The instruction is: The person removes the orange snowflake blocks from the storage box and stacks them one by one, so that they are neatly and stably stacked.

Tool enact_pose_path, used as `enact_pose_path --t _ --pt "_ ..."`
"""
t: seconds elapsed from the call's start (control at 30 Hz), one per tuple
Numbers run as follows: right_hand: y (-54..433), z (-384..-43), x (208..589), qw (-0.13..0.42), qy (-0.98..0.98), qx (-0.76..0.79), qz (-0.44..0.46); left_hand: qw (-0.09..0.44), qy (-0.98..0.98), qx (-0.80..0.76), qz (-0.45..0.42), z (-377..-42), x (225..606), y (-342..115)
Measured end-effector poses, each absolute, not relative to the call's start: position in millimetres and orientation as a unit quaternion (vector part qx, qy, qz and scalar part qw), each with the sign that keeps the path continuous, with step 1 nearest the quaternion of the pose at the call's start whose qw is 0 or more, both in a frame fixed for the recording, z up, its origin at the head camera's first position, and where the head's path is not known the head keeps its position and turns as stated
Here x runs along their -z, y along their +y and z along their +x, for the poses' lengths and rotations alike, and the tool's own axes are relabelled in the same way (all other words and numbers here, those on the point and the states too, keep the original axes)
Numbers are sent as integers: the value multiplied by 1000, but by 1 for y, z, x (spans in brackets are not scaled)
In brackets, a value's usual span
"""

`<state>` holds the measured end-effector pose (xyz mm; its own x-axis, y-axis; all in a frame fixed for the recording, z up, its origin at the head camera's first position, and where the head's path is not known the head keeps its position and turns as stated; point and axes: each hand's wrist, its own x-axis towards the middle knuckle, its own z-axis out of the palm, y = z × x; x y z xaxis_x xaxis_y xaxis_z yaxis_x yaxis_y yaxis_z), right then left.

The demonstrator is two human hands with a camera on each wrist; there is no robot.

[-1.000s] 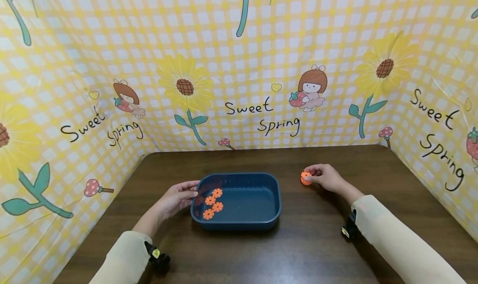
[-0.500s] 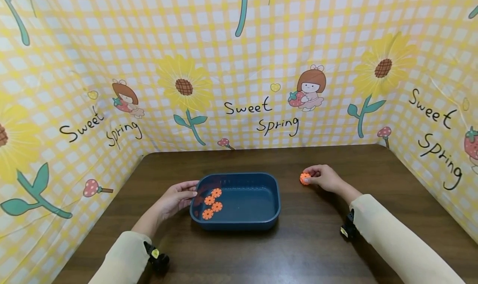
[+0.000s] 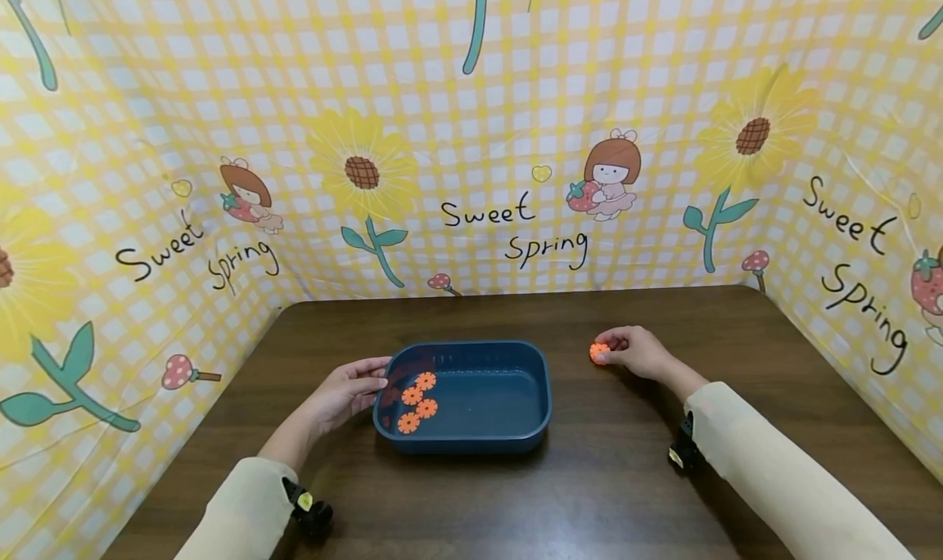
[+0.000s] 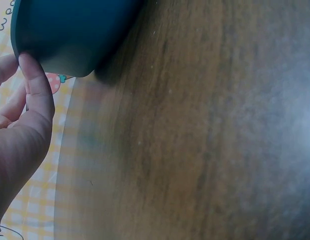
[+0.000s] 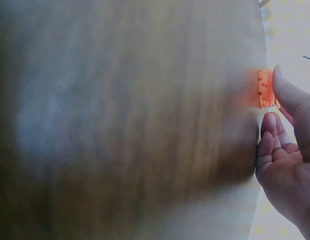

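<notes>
My left hand [image 3: 345, 392] pinches the left rim of a dark blue rectangular plastic tub [image 3: 471, 444], thumb outside; the left wrist view shows the thumb at the tub's wall [image 4: 69, 30]. Inside, at the left end, lie several flat orange notched discs [image 3: 426, 408], flower-like in outline. To the right of the tub, my right hand [image 3: 639, 352] pinches orange notched discs [image 3: 598, 354] between thumb and fingers, close over the table. Seen edge-on in the right wrist view, these discs [image 5: 265, 89] form a short stack of layers, partly hidden by the thumb [image 5: 290, 92].
A brown wooden table [image 3: 508, 503] bears the tub, which stands near its middle. Yellow checked cloth [image 3: 471, 134] with printed sunflowers and lettering hangs behind and along both sides. Each wrist wears a small black camera, such as the right camera [image 3: 683, 452].
The orange discs at my right fingertips showed a taller, two-part outline a second ago and now show one compact round. My left hand keeps its hold on the tub.
</notes>
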<state>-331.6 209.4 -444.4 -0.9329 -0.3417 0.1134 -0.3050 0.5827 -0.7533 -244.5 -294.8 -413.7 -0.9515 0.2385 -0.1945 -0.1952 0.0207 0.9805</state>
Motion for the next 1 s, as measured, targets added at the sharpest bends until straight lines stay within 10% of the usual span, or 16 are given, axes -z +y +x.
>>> enact_pose_path --t 1.0 --pt "208 -327 440 40 887 427 -169 158 701 -695 15 -245 413 -295"
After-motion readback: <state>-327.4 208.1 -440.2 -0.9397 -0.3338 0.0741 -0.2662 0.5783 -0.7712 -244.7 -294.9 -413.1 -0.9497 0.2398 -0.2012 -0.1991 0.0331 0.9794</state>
